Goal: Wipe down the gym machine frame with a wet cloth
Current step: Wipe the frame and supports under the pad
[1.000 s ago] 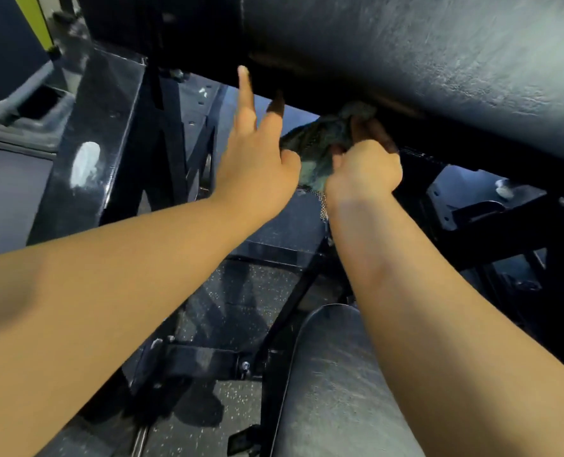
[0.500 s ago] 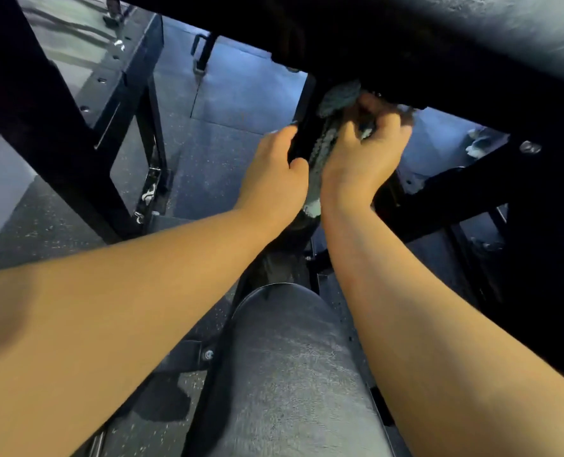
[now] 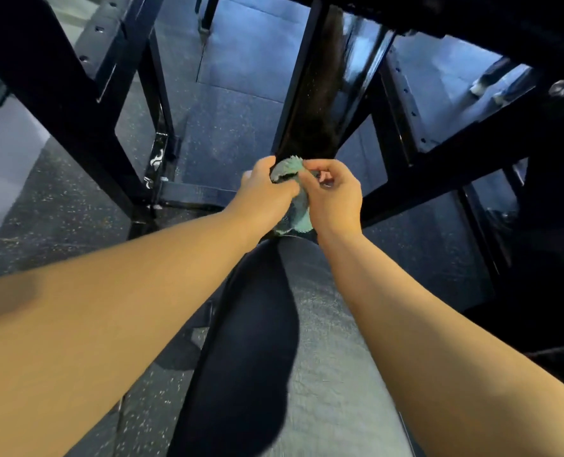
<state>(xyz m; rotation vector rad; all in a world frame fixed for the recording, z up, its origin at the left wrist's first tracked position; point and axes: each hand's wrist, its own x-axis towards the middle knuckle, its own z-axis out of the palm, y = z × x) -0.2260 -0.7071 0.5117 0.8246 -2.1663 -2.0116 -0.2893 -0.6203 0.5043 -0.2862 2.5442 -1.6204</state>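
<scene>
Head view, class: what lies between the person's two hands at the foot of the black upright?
A bunched teal cloth, held by the left hand and right hand against the black frame upright. The head view shows it.

Teal cloth partly hidden by left hand, seat pad cut off below

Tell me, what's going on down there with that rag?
A person is wiping a gym machine. The left hand and the right hand both hold a teal cloth, bunched against the bottom of a black frame post, just above a grey pad. The post looks glossy higher up.
</scene>
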